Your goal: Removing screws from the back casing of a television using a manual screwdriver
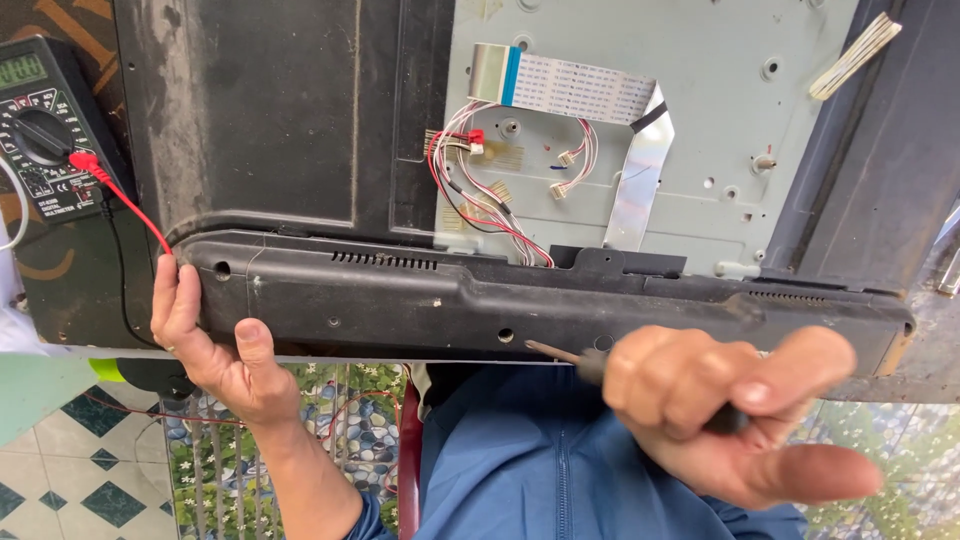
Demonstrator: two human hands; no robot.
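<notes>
Right hand [720,410] holds screwdriver [585,362] at cover edge [500,300].

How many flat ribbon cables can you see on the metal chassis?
2: a wide white ribbon cable with a blue end across the top of the metal plate, and a narrower grey ribbon cable running down from its right end. Others may be hidden under the black cover.

- A multimeter [42,125] lies at the upper left, with a red lead [120,200] plugged in.
- A white ribbon cable [570,90] crosses the grey metal plate [740,90].
- Red and white wires [470,190] lie beside it.
- Tiled floor [60,480] below.
</notes>
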